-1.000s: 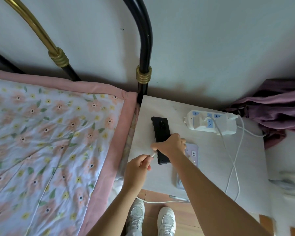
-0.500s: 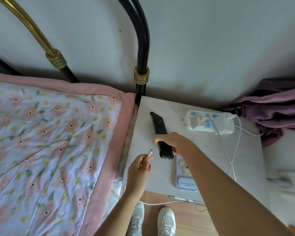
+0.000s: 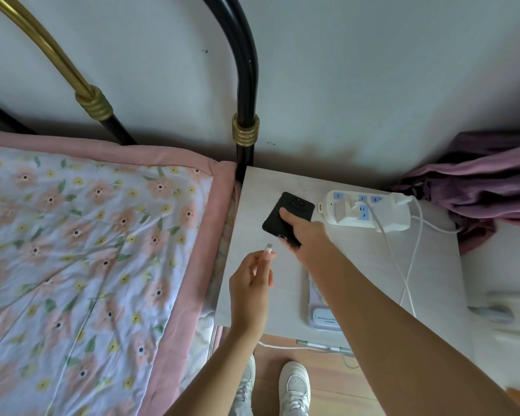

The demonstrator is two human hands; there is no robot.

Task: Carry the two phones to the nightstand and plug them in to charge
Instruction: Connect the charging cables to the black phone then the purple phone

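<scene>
- The black phone (image 3: pixel 282 219) lies back up on the nightstand surface (image 3: pixel 357 259), near its left rear part. Its camera end points away toward the wall; its charging port faces the person, at the near bottom edge.
- The phone's long axis runs near to far with a slight tilt, the far end leaning right toward the power strip (image 3: pixel 370 213).
- The right hand (image 3: pixel 308 238) is on the phone: the thumb presses flat on the back and the other fingers curl round the near right corner, so the grip is closed on it. Whether the phone is lifted or flat on the surface, I cannot tell.
- The left hand (image 3: pixel 251 283) pinches the white charging plug (image 3: pixel 268 250) between thumb and fingers, the metal tip pointing up and away toward the port.
- The plug tip sits just beside the port, slightly left of it and nearer the person, and does not touch. By my judgement, the coming move is a short push forward and a little right, along the phone's long axis, with the right hand bracing.
- A second phone in a pale lilac case (image 3: pixel 323 318) lies near the front edge, partly hidden under the right forearm.
- White cables (image 3: pixel 403 265) run from the power strip adapters across the surface; I cannot tell if one reaches the second phone.
</scene>
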